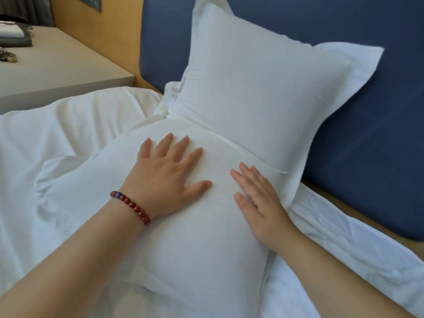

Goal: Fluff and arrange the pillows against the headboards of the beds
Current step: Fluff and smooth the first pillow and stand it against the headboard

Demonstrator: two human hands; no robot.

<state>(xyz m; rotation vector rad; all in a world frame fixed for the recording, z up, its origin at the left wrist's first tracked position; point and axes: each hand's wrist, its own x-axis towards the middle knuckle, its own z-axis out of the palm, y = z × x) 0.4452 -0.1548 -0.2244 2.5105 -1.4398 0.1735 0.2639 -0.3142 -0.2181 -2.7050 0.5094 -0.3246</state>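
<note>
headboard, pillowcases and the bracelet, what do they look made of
Headboard: padded, matte blue covering, likely fabric or faux leather; soft rounded corner, faint dents. Upright pillow and flat pillow: white cloth, probably cotton, matte, with creases and a stitched flange. Bracelet: glossy dark red round beads, perhaps wood or stone; cannot tell which.

A pale table (57, 65) fills the upper left of the frame. On its far left edge lies a stack of folded white and dark grey cloth (13, 36), with small dark clutter (8, 56) just below, too blurred to identify. Behind stands a wooden wall panel (96, 26), with a dark picture corner (90, 2) at the top.
</note>
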